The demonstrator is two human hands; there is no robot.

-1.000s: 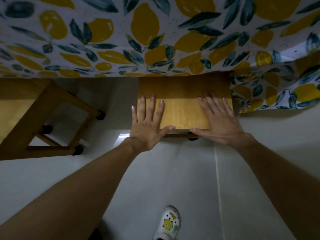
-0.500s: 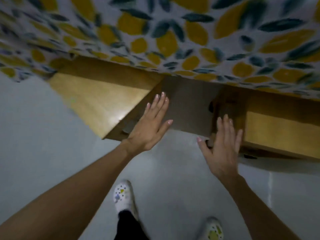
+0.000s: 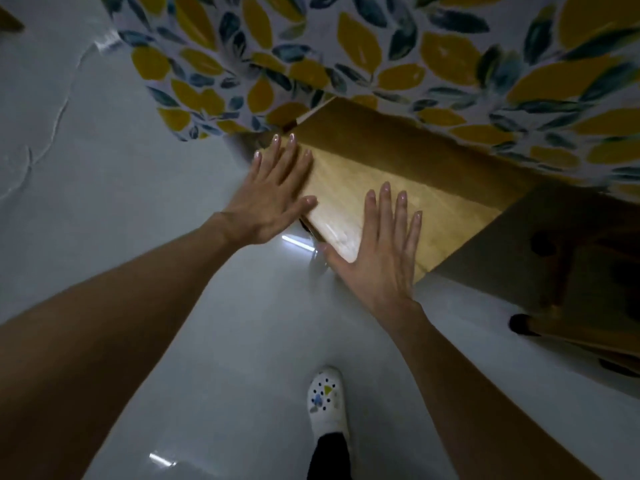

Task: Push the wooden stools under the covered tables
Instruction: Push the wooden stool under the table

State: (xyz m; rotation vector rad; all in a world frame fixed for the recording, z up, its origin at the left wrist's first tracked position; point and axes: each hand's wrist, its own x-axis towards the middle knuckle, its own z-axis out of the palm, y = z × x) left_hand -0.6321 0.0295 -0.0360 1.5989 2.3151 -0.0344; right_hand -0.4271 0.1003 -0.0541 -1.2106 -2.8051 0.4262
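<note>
A wooden stool (image 3: 446, 206) stands partly under the table, its far end in shadow beneath the hanging lemon-print tablecloth (image 3: 381, 57). My left hand (image 3: 273, 195) lies flat with fingers spread on the stool seat's left near corner. My right hand (image 3: 381, 251) lies flat on the seat's front edge, fingers spread and pointing toward the table. Neither hand grips anything. A second wooden stool (image 3: 581, 296) sits at the right, mostly in shadow, with a black foot cap showing.
The floor (image 3: 121, 168) is pale glossy tile with light reflections. My white patterned shoe (image 3: 327, 400) stands on it below my hands. The tablecloth corner hangs down at the left of the stool.
The view swung left from the first stool. Both hands left that stool, crossed the gap and now lie flat on the seat of the stool to its left.
</note>
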